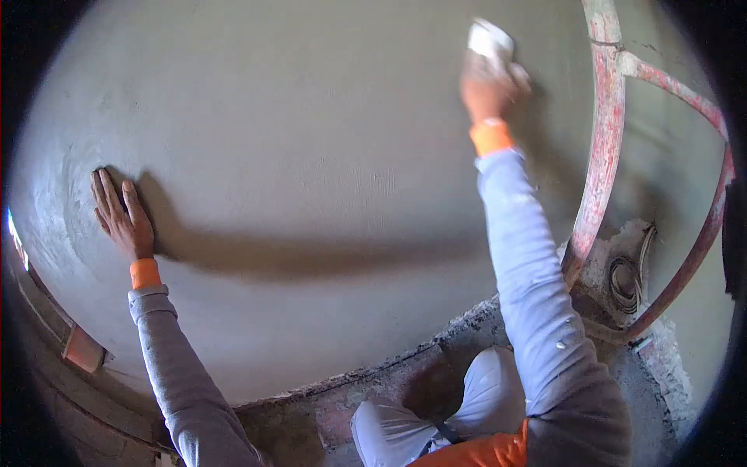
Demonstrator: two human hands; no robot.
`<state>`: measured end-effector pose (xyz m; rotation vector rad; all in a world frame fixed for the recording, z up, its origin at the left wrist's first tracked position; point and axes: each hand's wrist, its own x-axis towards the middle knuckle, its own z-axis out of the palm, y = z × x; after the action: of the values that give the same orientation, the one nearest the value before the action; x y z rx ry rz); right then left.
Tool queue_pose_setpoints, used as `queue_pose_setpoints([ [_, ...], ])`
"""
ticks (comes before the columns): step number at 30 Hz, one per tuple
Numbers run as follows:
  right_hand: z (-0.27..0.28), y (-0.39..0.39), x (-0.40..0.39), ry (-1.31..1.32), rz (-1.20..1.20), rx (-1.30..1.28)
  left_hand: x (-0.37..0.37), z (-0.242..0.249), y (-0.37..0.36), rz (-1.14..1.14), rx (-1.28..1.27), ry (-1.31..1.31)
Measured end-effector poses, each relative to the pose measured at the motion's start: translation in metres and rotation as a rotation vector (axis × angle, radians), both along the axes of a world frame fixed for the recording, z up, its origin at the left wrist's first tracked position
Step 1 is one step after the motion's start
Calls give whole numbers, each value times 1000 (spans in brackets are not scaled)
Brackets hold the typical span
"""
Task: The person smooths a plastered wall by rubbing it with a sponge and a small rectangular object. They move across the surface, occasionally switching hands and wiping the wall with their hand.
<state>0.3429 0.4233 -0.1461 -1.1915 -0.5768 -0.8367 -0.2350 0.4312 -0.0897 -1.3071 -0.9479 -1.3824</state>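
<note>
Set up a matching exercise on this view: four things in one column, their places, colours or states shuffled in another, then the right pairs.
1. Left hand
2. Right hand
3. Pipe frame
4. Cable or hose

A. Raised, gripping a blurred white item
B. Looped into a coil, low down
C. Fingers laid against the wall
D. Worn, patchy red

Pairs: 1-C, 2-A, 3-D, 4-B
</note>
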Motion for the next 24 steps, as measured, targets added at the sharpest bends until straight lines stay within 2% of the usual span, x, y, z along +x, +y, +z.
queue_pose_setpoints([
  [1,27,-2,-37,-215,-152,24,1,1,0,7,-1,-2],
  [2,41,-8,-73,-439,-135,99,2,1,-2,13,-7,-5],
  [3,32,-13,-104,-592,18,85,2,0,-2,20,-3,0],
  [4,13,-27,-124,-734,125,-64,3,-2,-2,4,-7,0],
  [6,-17,-36,-103,-1005,206,-86,0,0,-1,-16,-3,9],
  [8,-13,-32,-32,-808,29,-44,0,0,-2,8,1,5],
  [9,7,-31,6,-724,-155,-56,0,-1,-2,21,2,-2],
  [10,30,-15,43,-396,-285,-206,1,0,-2,31,4,-9],
  [12,103,36,110,-245,198,-64,2,0,-5,20,-8,-17],
  [15,145,-6,-90,-522,-117,69,3,1,-6,19,-21,-29],
  [16,132,-15,-134,-730,-120,66,4,-1,-7,14,-22,-30],
  [17,104,-11,-165,-830,-38,43,6,-2,-9,10,-28,-27],
  [18,75,-31,-177,-1027,54,-52,5,0,-9,6,-24,-23],
  [20,62,-35,-130,-1316,99,-6,5,-1,-8,-5,-29,-31],
  [22,100,-31,-64,-1018,135,-75,4,0,-8,4,-34,-51],
  [24,163,-38,-56,-572,-165,-217,4,0,-8,31,-30,-54],
])
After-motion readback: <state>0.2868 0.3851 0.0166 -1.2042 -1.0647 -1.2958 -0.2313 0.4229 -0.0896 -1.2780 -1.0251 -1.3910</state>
